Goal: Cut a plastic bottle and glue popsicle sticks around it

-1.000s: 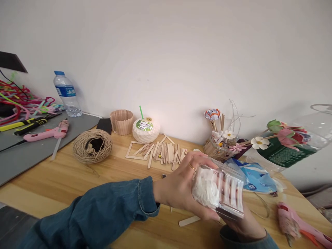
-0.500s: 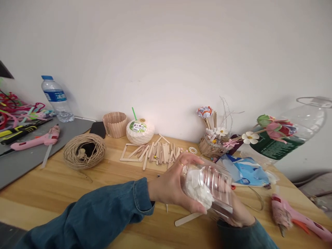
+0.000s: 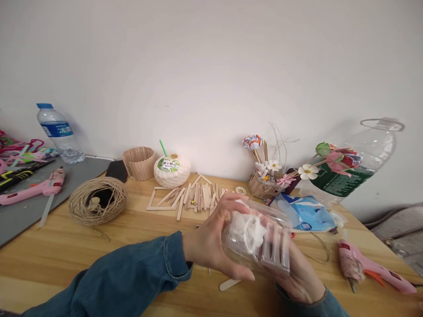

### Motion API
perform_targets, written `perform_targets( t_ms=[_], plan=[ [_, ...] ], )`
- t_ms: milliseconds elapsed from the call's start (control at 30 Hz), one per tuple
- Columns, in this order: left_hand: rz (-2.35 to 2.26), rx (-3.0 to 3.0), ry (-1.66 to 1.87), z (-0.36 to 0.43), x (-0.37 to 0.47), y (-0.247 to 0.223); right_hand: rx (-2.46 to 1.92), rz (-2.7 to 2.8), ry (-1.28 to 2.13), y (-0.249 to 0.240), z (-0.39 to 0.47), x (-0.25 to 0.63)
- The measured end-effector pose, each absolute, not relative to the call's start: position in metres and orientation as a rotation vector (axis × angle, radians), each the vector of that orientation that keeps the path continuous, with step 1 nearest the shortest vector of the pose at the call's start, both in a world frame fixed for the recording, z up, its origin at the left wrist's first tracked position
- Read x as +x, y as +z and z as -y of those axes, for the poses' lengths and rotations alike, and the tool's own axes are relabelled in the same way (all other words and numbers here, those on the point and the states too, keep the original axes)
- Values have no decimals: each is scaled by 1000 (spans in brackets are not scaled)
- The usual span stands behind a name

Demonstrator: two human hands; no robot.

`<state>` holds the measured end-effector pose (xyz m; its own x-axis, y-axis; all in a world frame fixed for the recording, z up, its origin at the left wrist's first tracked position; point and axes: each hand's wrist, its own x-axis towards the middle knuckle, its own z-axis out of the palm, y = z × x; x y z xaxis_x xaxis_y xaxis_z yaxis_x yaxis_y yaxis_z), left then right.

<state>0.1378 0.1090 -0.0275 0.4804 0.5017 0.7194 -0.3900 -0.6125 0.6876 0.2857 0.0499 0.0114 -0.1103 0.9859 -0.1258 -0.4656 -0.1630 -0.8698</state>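
Observation:
My left hand wraps around the left end of a clear, ribbed plastic container, thumb below and fingers above. Behind and below its right side, my right hand supports the container; most of those fingers show only through the plastic or are hidden. A crumpled white wad, like tissue, shows at the left end and appears to be inside the container. The container is held tilted above the wooden table. Under it lies a single craft stick.
Behind my hands are loose craft sticks, a white coconut with a green straw, and a stick-walled cup. Twine lies left. A pink glue gun, blue packet and large bottle are right.
The container has tipped and turned slightly in my hands, and the white wad shows in a different position. The surroundings have shifted left in view.

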Motion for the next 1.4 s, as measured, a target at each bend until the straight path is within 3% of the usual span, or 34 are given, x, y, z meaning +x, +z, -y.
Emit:
perform_targets(
  t_ms=[267,633,867,1033,1167,1400],
  plan=[
    [-35,1929,1404,-116,140,-32,-639,784,1761,20,-47,287],
    [-94,1963,1415,-114,139,-33,-830,721,1567,11,-52,285],
    [-241,2213,1170,-118,129,-32,-896,701,1372,16,-57,290],
    [-266,1758,916,-108,133,-23,-953,891,1282,13,-55,290],
    [-284,1415,985,-100,140,-16,-981,980,1403,15,-49,282],
    [-333,1337,1036,-101,145,-16,-912,878,1595,16,-44,276]
  ],
)
